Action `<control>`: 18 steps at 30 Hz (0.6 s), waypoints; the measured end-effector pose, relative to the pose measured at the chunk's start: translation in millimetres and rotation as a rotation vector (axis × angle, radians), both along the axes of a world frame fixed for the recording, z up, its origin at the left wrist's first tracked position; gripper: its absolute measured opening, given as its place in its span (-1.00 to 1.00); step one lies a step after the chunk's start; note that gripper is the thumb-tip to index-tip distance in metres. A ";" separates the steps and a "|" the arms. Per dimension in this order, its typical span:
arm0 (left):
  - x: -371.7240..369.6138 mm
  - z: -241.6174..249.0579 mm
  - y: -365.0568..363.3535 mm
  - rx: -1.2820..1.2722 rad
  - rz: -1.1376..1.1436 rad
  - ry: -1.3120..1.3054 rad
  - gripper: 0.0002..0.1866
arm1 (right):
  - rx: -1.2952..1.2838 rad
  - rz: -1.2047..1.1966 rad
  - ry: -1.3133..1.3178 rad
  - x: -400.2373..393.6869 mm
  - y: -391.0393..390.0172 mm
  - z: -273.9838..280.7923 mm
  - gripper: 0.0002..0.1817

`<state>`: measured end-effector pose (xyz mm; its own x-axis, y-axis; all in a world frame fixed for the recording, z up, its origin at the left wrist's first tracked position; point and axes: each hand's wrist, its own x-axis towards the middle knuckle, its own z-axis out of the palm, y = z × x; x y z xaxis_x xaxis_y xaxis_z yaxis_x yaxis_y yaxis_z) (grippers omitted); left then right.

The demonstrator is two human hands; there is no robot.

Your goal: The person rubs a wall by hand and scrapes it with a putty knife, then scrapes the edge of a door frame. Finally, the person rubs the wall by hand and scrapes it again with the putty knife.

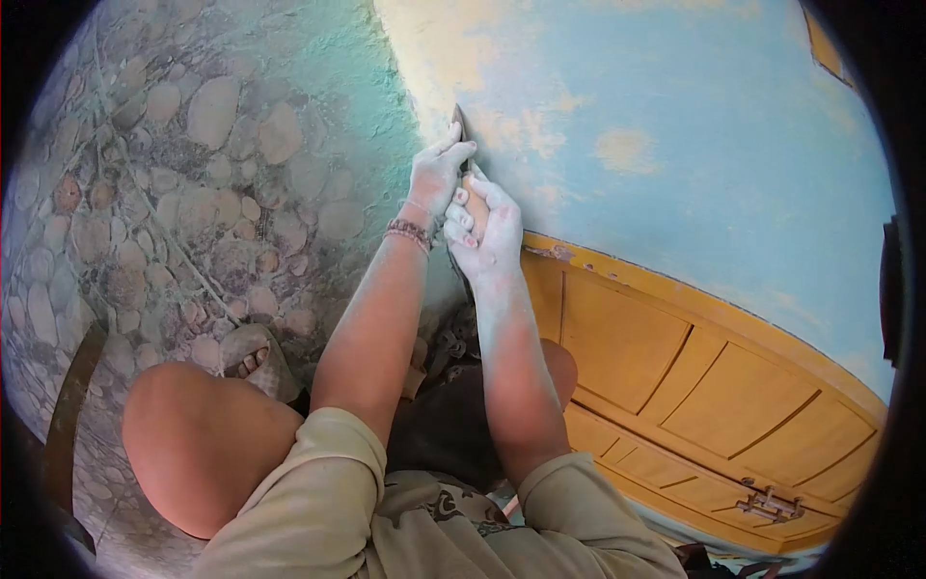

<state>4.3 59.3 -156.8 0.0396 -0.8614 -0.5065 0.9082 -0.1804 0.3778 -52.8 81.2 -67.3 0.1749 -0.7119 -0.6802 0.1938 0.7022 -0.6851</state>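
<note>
Both of my hands are on a scraper, its narrow dark blade (458,117) pointing up against the blue painted wall (694,125). My right hand (494,229), coated in white dust, is wrapped round its tan handle (476,207). Just above and to the left, my left hand (440,177) grips near the blade, thumb and fingers pressed together. This hand is dusty as well, with a beaded bracelet (409,232) at the wrist. Around the blade tip the wall shows pale cream patches (526,133) where the blue is worn or absent. How the blade meets the wall is hard to make out.
A yellow panelled wooden door (719,386) with a metal bolt (770,505) lies to the right. On the left is dusty ground of set stones (212,111), with my sandalled foot (256,362) on it. My bent knee (198,444) rises at lower left, beside a dark curved bar (72,415).
</note>
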 end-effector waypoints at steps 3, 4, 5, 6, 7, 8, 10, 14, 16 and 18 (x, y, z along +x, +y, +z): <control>-13.5 13.0 10.3 -0.121 0.064 -0.096 -0.47 | -0.094 0.049 -0.064 -12.7 22.1 12.7 -0.70; -20.7 10.8 8.7 -0.152 0.093 -0.157 -0.47 | -0.124 0.055 -0.078 -15.5 25.1 17.3 -0.71; -26.2 8.8 8.1 -0.182 0.121 -0.218 -0.47 | -0.123 0.092 0.008 -20.7 24.1 21.0 -0.62; -30.5 6.4 7.7 -0.213 0.147 -0.281 -0.48 | -0.092 0.140 0.150 -27.2 20.7 18.1 -0.55; -33.2 5.0 7.1 -0.213 0.149 -0.324 -0.49 | -0.065 0.189 0.291 -33.1 14.8 13.0 -0.47; -36.3 4.3 6.8 -0.215 0.152 -0.366 -0.50 | -0.040 0.236 0.432 -38.6 10.4 9.9 -0.39; -33.7 4.1 3.9 -0.209 0.168 -0.457 -0.51 | -0.112 0.290 0.451 -24.1 9.5 12.5 -0.43; -21.5 2.5 -4.2 -0.202 0.170 -0.537 -0.53 | -0.209 0.274 0.442 -15.2 10.6 -2.8 -0.48; -22.9 1.8 -5.2 -0.196 0.171 -0.575 -0.53 | -0.203 0.262 0.436 -21.8 13.3 -4.7 -0.49; -31.1 6.7 0.0 -0.179 0.170 -0.606 -0.53 | -0.212 0.258 0.414 -27.2 15.6 -4.2 -0.49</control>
<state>-26.8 59.3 -150.1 0.4160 -0.8869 -0.2010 0.5354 0.0602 0.8424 -79.9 96.8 -71.5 0.1098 -0.8106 -0.5752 -0.2840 0.5290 -0.7997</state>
